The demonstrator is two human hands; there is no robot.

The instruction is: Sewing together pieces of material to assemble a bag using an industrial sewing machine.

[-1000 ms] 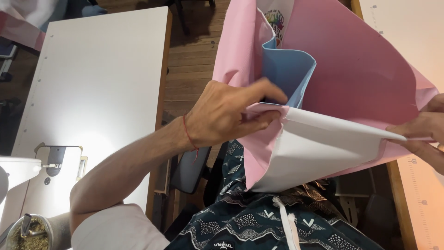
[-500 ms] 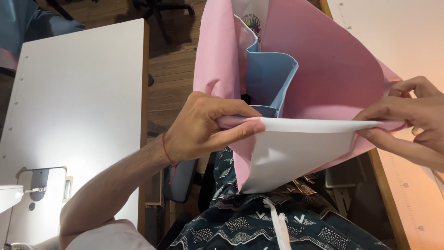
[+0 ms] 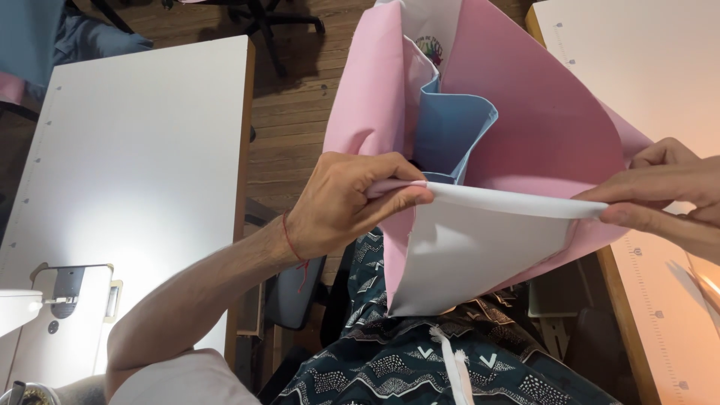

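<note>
Lap: dark patterned cloth (image 3: 420,367) with a white drawstring (image 3: 454,367), nearest the camera.
White sheet (image 3: 469,255): folded flap hanging over the lap, top edge pulled into a taut line between both hands.
Left hand (image 3: 349,202): grip pressed together, thumb under and fingers over, pinching the left end of the white sheet; red thread (image 3: 291,244) round the wrist.
Right hand (image 3: 667,191): grip pressed together, pinching the right end of the same edge, partly cut off by the frame.
Pink sheet (image 3: 540,127): backs the white sheet, rising behind the taut edge and curling into an open cone, held above the lap and between the two desks.
Blue piece (image 3: 450,131): folded, standing inside the pink cone, just behind the left hand.
Sewing machine (image 3: 52,315): white, lower left, partly seen.
Left desk (image 3: 127,157): white top, wooden edge.
Right desk (image 3: 652,67): pale top with ruler marks along its edge.
Floor (image 3: 289,97): wooden boards between the desks.
Chair base (image 3: 262,19): dark, farthest back.
</note>
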